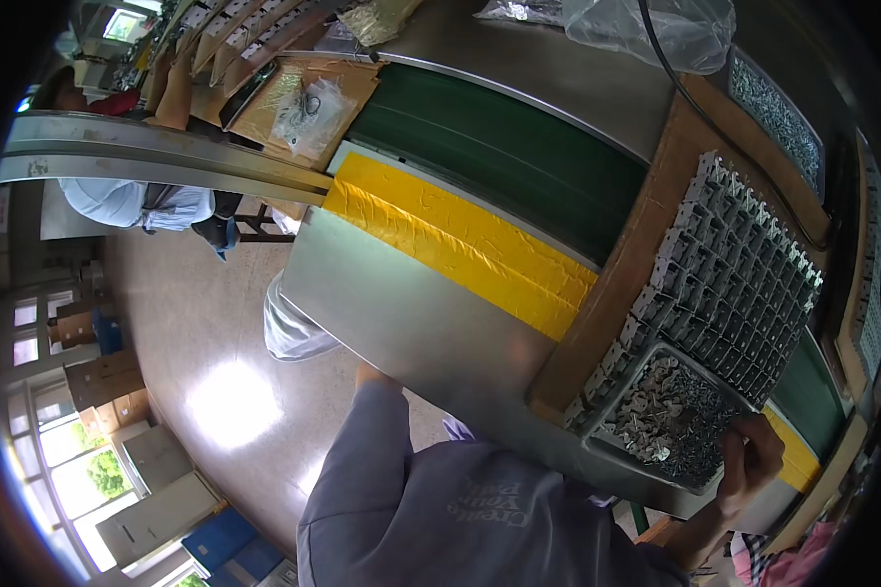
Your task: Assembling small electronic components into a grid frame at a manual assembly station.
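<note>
My right hand (751, 460) is at the right side of a metal tray (621, 468), its fingers bent and drawn together by the rim. Whatever the fingertips pinch, if anything, is too small to make out. Inside the tray lie loose screws (700, 430) and small silvery metal pieces (646, 406). Just beyond the tray, rows of grey metal-and-black parts (729, 284) stand packed together on a brown board (612, 293). My left arm (362, 440) reaches down by the table's near edge, and its hand is hidden beneath the tabletop.
A steel tabletop (411, 313) carries yellow tape (460, 254) beside a green conveyor belt (499, 147). At the upper right are another bin of screws (775, 117), a black cable (690, 98) and a clear plastic bag (656, 34). A metal rail (166, 161) juts out left. Other people sit nearby.
</note>
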Motion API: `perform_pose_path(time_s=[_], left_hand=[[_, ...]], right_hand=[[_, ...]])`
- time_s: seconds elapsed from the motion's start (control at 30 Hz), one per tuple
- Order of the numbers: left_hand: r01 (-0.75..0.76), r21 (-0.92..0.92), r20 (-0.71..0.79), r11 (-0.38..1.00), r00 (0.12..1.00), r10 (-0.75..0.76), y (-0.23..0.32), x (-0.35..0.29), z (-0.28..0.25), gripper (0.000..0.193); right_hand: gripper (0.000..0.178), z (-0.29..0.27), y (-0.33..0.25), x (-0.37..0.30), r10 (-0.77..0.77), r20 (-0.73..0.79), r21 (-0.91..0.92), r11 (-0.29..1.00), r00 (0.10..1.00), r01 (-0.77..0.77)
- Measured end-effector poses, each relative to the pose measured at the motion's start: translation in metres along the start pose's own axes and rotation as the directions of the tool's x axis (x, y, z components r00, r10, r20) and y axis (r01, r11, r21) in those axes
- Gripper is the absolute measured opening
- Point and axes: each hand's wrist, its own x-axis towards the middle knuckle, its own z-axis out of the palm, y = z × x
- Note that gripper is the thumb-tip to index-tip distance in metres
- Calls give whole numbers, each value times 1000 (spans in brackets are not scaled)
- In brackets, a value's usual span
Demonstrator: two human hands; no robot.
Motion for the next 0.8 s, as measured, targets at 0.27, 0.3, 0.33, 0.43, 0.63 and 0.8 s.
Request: perform_pose_path(time_s=[0.27, 0.3, 0.33, 0.43, 0.63, 0.8], left_hand=[[-10, 30, -37, 1000, 999, 11, 7, 13, 3, 66], [-7, 45, -49, 999, 999, 9, 5, 15, 1, 68], [-2, 47, -49, 999, 999, 5, 1, 15, -2, 68], [-50, 200, 39, 979, 998, 43, 12, 21, -2, 62], [-183, 461, 184, 869, 977, 108, 55, 26, -24, 51], [-321, 629, 305, 708, 939, 155, 83, 89, 1, 43]], right_hand=[[15, 8, 0, -1, -30, -43, 0, 1000, 999, 30], [15, 9, -1, -1, -40, -36, 24, 999, 999, 41], [15, 10, -1, 0, -50, -28, 49, 997, 998, 52], [12, 12, -3, 1, -74, -49, 71, 994, 996, 78], [9, 6, -2, 2, -40, -24, 82, 996, 999, 42], [9, 7, 4, 5, -123, 0, 120, 985, 992, 123]])
